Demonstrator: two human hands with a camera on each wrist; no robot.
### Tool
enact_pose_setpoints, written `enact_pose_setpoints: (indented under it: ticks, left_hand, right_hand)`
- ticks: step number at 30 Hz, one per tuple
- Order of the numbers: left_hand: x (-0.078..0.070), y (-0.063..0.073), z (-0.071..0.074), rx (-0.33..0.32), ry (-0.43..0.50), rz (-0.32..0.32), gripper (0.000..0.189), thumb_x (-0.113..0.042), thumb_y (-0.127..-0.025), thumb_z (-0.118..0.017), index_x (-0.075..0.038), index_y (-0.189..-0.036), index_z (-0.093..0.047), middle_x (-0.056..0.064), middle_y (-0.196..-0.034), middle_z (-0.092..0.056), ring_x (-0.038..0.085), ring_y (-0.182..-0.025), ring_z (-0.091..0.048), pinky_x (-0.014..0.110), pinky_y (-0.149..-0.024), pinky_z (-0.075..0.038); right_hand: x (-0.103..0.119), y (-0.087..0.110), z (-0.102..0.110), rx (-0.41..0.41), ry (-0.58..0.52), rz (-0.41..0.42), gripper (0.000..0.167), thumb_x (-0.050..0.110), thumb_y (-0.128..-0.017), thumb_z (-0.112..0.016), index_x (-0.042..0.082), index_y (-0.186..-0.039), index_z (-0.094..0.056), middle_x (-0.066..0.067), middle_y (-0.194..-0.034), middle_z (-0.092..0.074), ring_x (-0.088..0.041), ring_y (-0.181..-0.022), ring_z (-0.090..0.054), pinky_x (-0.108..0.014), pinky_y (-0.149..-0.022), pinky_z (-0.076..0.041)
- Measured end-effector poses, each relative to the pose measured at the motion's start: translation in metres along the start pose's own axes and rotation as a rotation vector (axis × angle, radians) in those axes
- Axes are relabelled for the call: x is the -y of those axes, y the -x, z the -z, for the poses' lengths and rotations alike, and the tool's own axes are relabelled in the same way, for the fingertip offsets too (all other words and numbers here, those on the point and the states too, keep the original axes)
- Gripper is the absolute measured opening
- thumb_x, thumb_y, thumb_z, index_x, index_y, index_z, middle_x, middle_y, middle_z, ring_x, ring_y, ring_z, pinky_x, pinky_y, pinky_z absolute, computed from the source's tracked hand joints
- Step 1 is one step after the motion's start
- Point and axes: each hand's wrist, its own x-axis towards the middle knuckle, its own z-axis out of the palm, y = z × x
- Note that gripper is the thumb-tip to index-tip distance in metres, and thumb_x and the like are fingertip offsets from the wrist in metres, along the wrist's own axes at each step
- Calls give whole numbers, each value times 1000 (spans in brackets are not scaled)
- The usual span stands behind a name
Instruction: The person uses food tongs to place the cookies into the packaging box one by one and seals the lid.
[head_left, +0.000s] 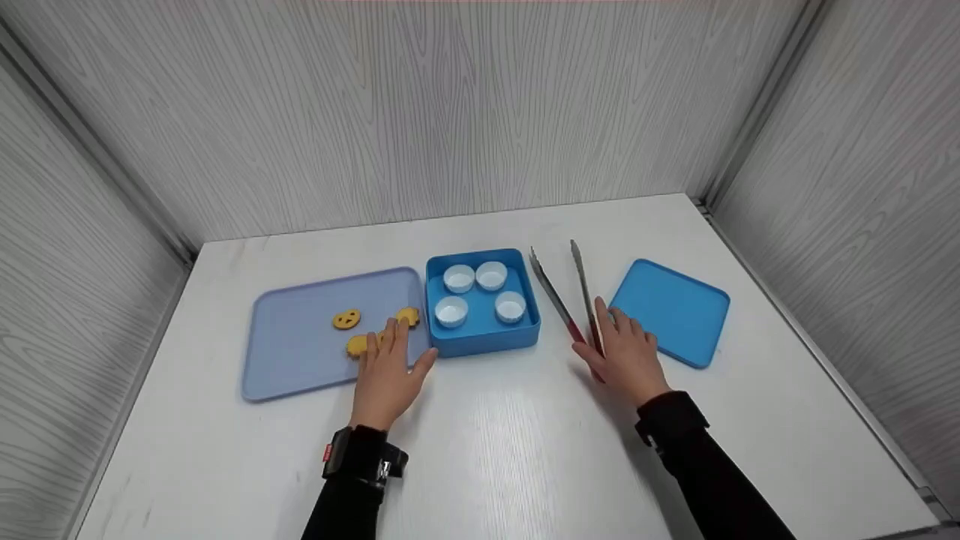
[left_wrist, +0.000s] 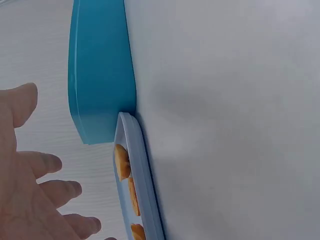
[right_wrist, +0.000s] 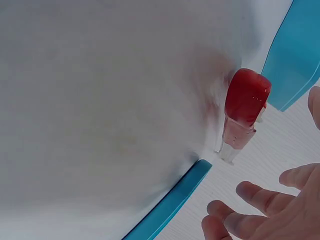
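My left hand (head_left: 388, 382) hovers over the right part of a pale blue tray (head_left: 296, 349), fingers spread, holding nothing. Under and around its fingertips are several yellow-brown cookies, partly hidden; one with a face (head_left: 346, 319) shows fully. In the left wrist view the fingers stand apart from the cookies (left_wrist: 122, 161). Metal tongs (head_left: 556, 296) with red handles lie spread on the table. Above their handle end is my right hand (head_left: 628, 358), its fingers extended. The right wrist view shows a gap between those fingers and the red handle end (right_wrist: 246, 97).
Between the hands stands a blue square box (head_left: 484, 343) holding several white cups, such as the front right one (head_left: 510, 307). It adjoins the tray. A flat blue square lid or plate (head_left: 675, 311) lies at the right. Grey wood-grain walls (head_left: 435, 112) enclose the white table (head_left: 495, 450).
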Motion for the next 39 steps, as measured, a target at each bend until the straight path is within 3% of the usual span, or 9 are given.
enact_pose_setpoints:
  ticks: [3,7,11,20,29,39]
  left_hand:
    - [-5,-5,-2,-23,53,18,79,-49,-104,-52,-4,-162,-24,21,-168,-21,47,-154,-15,60,-124,-16]
    - [-12,-12,-6,-104,88,46,71,-41,-103,-57,-2,-158,-35,23,-160,-39,46,-147,-31,58,-119,-30]
    - [-19,-18,-10,-158,109,85,65,-37,-102,-60,-1,-153,-44,23,-152,-49,47,-139,-37,58,-113,-36]
    - [-25,-34,-18,-158,126,148,60,-38,-103,-58,-6,-152,-47,24,-145,-45,48,-135,-39,59,-106,-42]
    - [-25,-43,-25,-131,157,147,60,-34,-105,-55,0,-153,-44,28,-151,-45,45,-139,-45,56,-113,-39]
    - [-32,-48,-28,-125,145,153,52,-26,-105,-54,2,-148,-50,26,-146,-53,42,-135,-50,55,-111,-43]
  right_hand:
    - [0,-2,-1,2,6,2,87,55,-98,-62,6,-162,-28,-29,-146,-48,-53,-124,-49,-68,-96,-40]
    - [1,-4,-3,13,-1,1,86,52,-98,-63,4,-161,-30,-30,-138,-51,-51,-117,-52,-64,-93,-44]
    - [2,-6,-3,21,6,9,83,49,-99,-63,1,-159,-31,-32,-132,-53,-48,-109,-55,-60,-89,-49]
    - [3,-9,-5,68,-17,-12,80,45,-100,-64,0,-158,-33,-29,-119,-54,-37,-95,-54,-50,-77,-53]
    - [1,-10,-9,113,-20,-34,78,40,-99,-66,-2,-156,-34,-26,-113,-54,-29,-80,-54,-43,-63,-53]
    - [2,-15,-10,182,-16,-74,79,38,-99,-67,-2,-157,-32,-25,-114,-56,-27,-80,-57,-42,-67,-55]
